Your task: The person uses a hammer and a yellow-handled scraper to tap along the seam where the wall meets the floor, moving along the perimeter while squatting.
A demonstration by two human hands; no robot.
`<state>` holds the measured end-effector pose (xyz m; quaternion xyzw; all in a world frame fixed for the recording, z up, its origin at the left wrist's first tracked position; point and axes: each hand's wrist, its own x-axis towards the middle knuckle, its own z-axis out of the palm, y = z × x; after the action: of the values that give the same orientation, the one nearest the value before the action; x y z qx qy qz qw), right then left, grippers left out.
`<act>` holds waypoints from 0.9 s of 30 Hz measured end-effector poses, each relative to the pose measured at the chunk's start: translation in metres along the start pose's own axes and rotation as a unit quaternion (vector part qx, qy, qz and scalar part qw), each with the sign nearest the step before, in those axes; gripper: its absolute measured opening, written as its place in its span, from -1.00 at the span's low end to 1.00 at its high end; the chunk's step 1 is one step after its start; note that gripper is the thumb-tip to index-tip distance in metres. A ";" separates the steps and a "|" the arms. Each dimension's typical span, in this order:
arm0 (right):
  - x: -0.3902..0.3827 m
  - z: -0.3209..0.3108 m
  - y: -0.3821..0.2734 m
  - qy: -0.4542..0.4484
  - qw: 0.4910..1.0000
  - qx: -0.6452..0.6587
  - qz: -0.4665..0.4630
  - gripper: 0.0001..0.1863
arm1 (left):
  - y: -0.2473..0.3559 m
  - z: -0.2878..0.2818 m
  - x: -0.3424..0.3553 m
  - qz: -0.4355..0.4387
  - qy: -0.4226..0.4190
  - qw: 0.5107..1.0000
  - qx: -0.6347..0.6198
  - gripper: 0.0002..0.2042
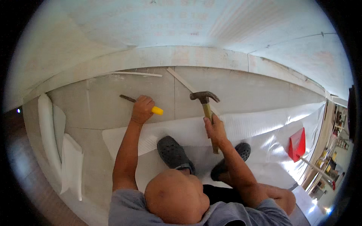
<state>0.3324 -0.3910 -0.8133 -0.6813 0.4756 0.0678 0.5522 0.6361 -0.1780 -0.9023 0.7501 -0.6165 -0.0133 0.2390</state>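
Note:
My left hand (143, 109) is closed around a chisel (157, 110). Its yellow handle end sticks out to the right of my fist, and its dark blade points left above the grey floor. In my right hand (216, 129) is a claw hammer (207, 108), gripped partway along its yellowish handle. The dark hammer head is up, with the claw toward the right. Behind the hammer, a thin pale strip (181, 80) lies slantwise on the floor, partly hidden by the head. The two tools are apart.
A pale board (211, 56) runs along the wall's foot. Another thin strip (137, 74) lies near it. White foam sheeting (260, 122) covers the floor around my dark clogs (175, 152). Rolled white sheeting (51, 128) sits at the left, a red dustpan (297, 145) at the right.

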 end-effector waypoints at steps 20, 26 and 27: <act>0.033 -0.107 -0.095 -0.367 0.853 -0.363 -0.071 -0.72 | 0.073 -0.129 -0.042 -0.120 -0.154 0.977 0.090 -0.74; 0.070 -0.082 -0.043 -0.309 0.781 -0.458 -0.293 -0.57 | 0.133 -0.197 -0.117 -0.222 -0.203 0.946 0.122 -0.70; 0.075 -0.070 -0.039 -0.310 0.795 -0.436 -0.287 -0.56 | 0.151 -0.211 -0.124 -0.230 -0.192 0.943 0.146 -0.70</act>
<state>0.3706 -0.4931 -0.8064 -0.8976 -0.0189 0.3137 0.3091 0.5342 -0.0090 -0.6929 0.8812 -0.4568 -0.1215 -0.0062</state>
